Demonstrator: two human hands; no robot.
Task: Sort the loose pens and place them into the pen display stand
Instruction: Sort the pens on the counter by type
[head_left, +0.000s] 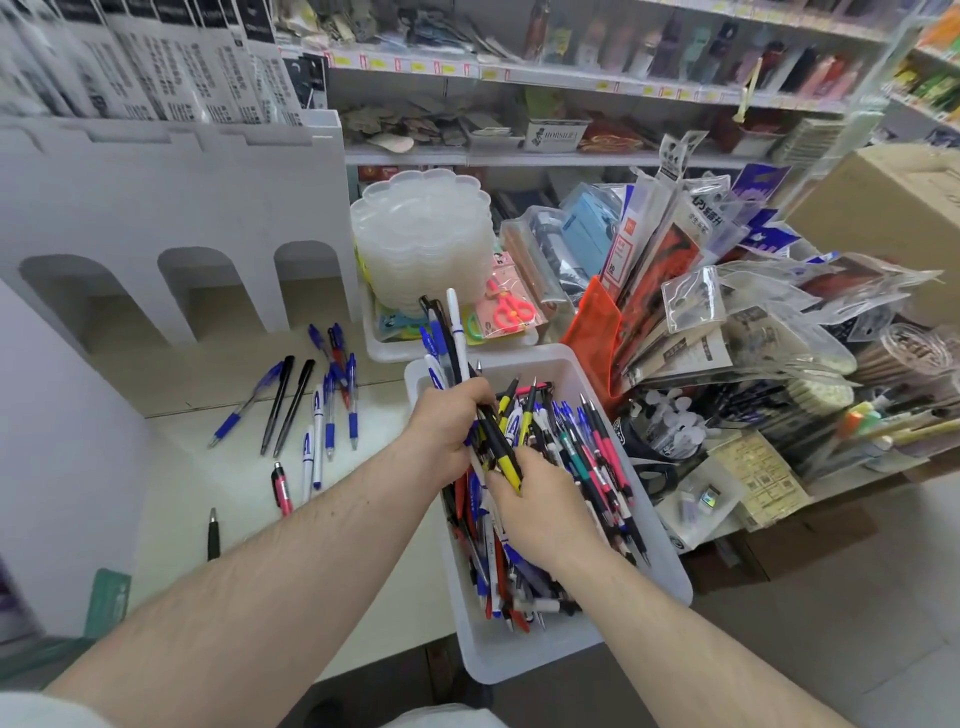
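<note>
- Left hand (451, 422), frame centre: clenched round a bundle of pens (445, 343).
- Right hand (535, 506): pinching one yellow-black pen (505, 453) over the white bin (524, 660).
- Display stand (171, 208), upper left: three arched slots; about thirteen loose pens (317, 410) lying below.

Mixed pens (561, 467) heaped in bin, others (311, 410) loose beside white stand (171, 208)

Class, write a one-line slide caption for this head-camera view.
Left hand grips a bundle of pens while the right hand reaches into the white bin of loose pens.
</note>
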